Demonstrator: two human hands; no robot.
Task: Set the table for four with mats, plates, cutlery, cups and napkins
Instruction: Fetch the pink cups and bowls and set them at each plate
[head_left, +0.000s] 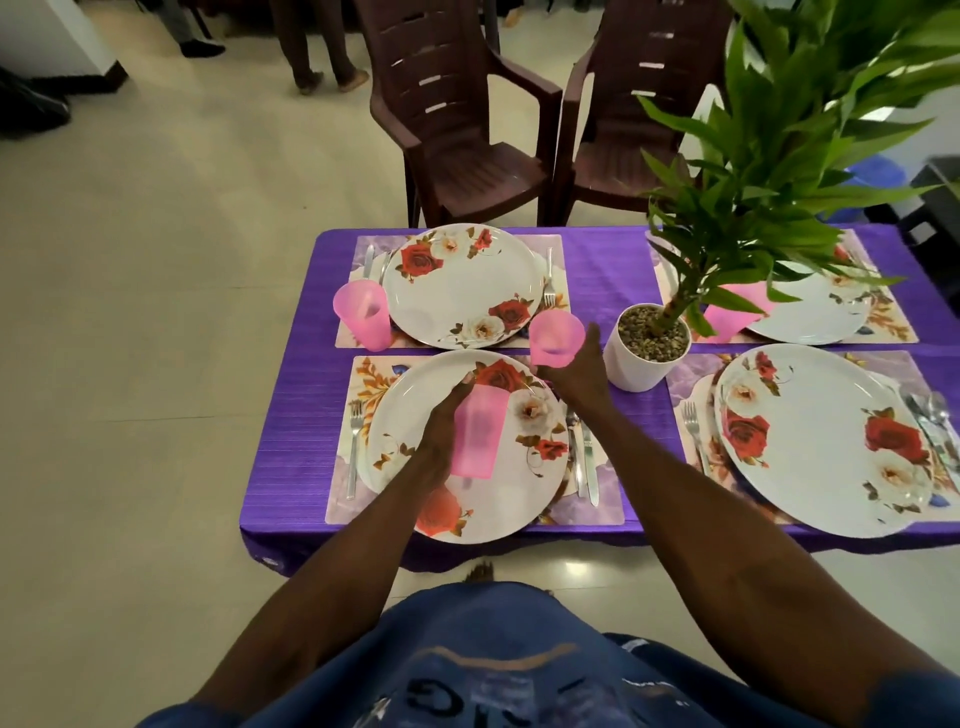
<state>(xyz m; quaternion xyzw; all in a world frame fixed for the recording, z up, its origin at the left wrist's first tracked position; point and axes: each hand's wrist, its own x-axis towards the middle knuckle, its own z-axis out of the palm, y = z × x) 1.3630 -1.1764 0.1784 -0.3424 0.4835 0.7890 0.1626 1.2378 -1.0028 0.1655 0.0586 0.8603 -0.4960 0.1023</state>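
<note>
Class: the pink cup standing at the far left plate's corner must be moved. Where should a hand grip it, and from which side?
Grip the pink cup around its mid wall, coming from the left: it stands upright with its mouth open upward, and the far left plate crowds its right side.

Left hand (441, 421) held a pink cup (479, 434) over the near plate (410, 499); at one o'clock, right hand (576, 364) gripped another cup (556, 339).

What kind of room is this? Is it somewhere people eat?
Probably a dining area in a home or hall. A low table with a purple cloth is laid with flowered plates, two brown plastic chairs stand behind it, and a potted plant sits in the middle.
</note>
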